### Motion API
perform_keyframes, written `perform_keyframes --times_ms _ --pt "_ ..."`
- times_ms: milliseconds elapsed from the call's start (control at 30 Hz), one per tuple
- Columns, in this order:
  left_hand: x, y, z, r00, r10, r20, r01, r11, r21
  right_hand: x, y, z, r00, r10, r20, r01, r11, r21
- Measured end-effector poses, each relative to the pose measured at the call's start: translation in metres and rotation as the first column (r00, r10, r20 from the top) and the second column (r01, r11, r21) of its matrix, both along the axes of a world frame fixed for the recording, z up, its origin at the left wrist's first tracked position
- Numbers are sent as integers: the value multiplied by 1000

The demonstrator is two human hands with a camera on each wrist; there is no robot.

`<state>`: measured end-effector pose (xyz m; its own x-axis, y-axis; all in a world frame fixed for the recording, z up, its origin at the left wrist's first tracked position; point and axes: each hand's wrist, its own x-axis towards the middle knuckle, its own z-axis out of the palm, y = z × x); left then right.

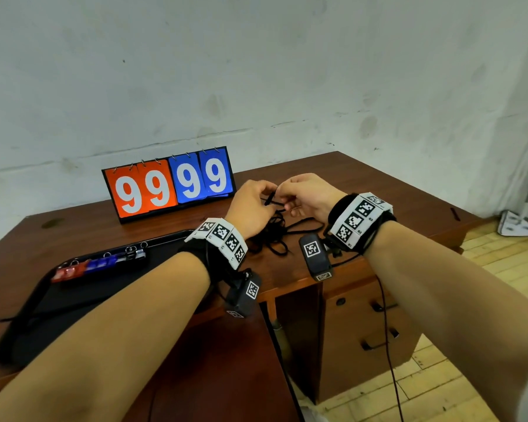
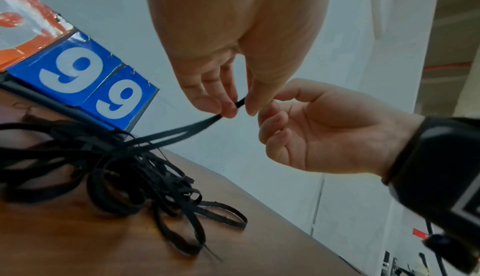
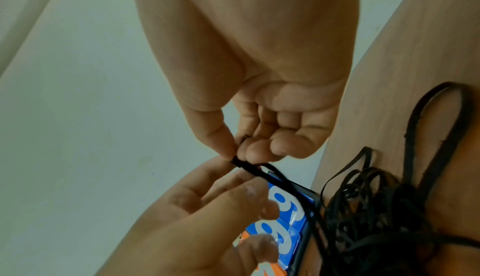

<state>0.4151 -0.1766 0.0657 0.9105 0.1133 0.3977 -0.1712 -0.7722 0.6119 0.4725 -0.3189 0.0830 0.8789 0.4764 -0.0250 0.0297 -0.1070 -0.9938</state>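
A long black flat cord lies in a tangled pile (image 1: 272, 236) on the brown wooden table (image 1: 363, 184), in front of my wrists. One stretch of the cord (image 1: 272, 200) rises from the pile to both hands, which are held close together above the table. My left hand (image 1: 269, 193) pinches it between thumb and fingertips (image 2: 228, 111). My right hand (image 1: 284, 198) pinches the same stretch right beside it, its other fingers curled (image 3: 285, 146). The cord's end is hidden between the fingertips. In the left wrist view the taut cord (image 2: 182, 132) runs down to the pile (image 2: 116, 173).
A flip scoreboard (image 1: 168, 184) showing 99 in orange and 99 in blue stands at the back against the wall. A black tray (image 1: 73, 293) at the left holds a row of small red, blue and dark ringed items (image 1: 101, 263). Drawers (image 1: 363, 324) sit under the table's right part.
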Motion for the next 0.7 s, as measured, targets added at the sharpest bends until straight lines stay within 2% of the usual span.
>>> perform_keyframes --times_ms 100,233,333,367,433,533,700 --pt "1 -1 4 998 57 41 -61 993 106 -3 4 0 1000 13 17 -13 1000 -19" --pt "-1 0 2 996 62 68 -74 978 193 -6 6 0 996 24 88 -16 996 -93" --pt "-5 2 2 995 77 62 -89 970 225 -6 8 -4 994 14 111 -8 998 -60" --pt "-6 3 3 995 87 48 -95 979 182 -6 8 -6 993 -19 113 22 999 -24" --pt "-8 4 6 996 87 -13 -87 996 -19 -5 11 -8 992 -68 103 65 997 30" --pt "-12 4 11 996 43 -78 -65 954 -292 -4 18 -14 997 17 74 -22 998 66" --pt "-19 8 20 996 36 -83 -68 901 -427 -18 36 -13 974 227 -9 -214 932 294"
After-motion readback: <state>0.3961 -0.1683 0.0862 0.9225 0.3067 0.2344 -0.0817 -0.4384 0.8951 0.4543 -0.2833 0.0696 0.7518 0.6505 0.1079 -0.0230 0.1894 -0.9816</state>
